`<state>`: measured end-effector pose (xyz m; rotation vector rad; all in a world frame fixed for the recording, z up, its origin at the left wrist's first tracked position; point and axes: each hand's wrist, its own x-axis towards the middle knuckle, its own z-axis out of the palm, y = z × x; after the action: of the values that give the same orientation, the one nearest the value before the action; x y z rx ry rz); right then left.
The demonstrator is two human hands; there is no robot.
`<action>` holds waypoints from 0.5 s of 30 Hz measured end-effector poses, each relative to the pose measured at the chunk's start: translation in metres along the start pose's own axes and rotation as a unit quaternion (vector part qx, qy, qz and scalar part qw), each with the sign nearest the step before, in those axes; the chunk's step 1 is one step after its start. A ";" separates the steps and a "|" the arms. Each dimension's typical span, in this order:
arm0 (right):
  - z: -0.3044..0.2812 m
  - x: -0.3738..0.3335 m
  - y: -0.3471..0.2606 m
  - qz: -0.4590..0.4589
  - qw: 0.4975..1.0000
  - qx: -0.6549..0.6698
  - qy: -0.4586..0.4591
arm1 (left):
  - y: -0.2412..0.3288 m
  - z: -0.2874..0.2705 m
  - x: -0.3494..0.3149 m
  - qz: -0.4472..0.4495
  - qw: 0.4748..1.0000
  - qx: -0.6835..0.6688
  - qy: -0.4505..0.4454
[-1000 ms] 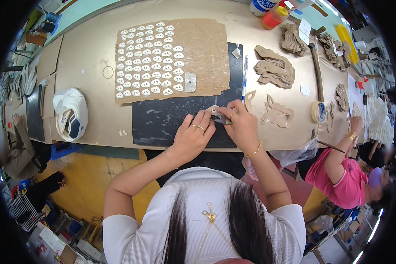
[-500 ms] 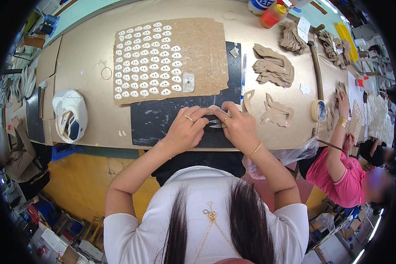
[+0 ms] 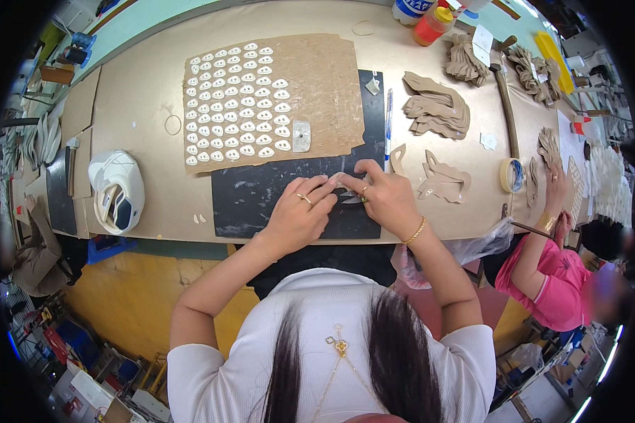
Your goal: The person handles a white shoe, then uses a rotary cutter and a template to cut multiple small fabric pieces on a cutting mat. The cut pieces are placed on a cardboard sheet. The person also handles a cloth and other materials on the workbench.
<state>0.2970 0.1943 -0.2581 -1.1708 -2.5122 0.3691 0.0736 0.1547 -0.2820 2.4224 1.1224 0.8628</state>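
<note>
Piece, tan, pinched in left hand; right hand, fingers curled round scissors; blades could nick piece if grip slips.

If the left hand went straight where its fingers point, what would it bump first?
Probably the small pale piece right at its fingertips, then the right hand just beyond. They're bunched so closely that depth is hard to tell.

Sheet: overlapped the board.
Scissors: were over the board.
Pen: lay just right of the board.
</note>
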 end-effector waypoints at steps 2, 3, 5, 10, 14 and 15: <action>0.001 0.000 -0.002 -0.021 0.999 -0.026 0.003 | -0.004 0.004 -0.009 -0.023 0.998 -0.038 0.033; 0.001 0.000 -0.003 -0.028 0.999 -0.043 0.002 | -0.003 0.006 -0.014 -0.046 0.996 -0.054 0.052; -0.003 0.001 -0.004 -0.029 0.998 -0.055 -0.006 | -0.002 0.004 -0.013 -0.058 0.995 -0.054 0.059; -0.009 -0.007 0.004 0.052 0.996 0.049 0.047 | 0.004 0.001 -0.009 -0.031 0.999 0.010 0.009; -0.019 -0.027 0.018 0.276 0.933 0.164 0.162 | 0.000 0.000 -0.011 -0.039 0.999 -0.022 0.027; -0.021 -0.035 0.021 0.344 0.912 0.188 0.122 | -0.001 0.002 -0.015 -0.044 0.997 -0.039 0.046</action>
<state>0.3410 0.1817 -0.2542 -1.7646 -1.6468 0.7815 0.0671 0.1437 -0.2900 2.2742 1.1950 0.9791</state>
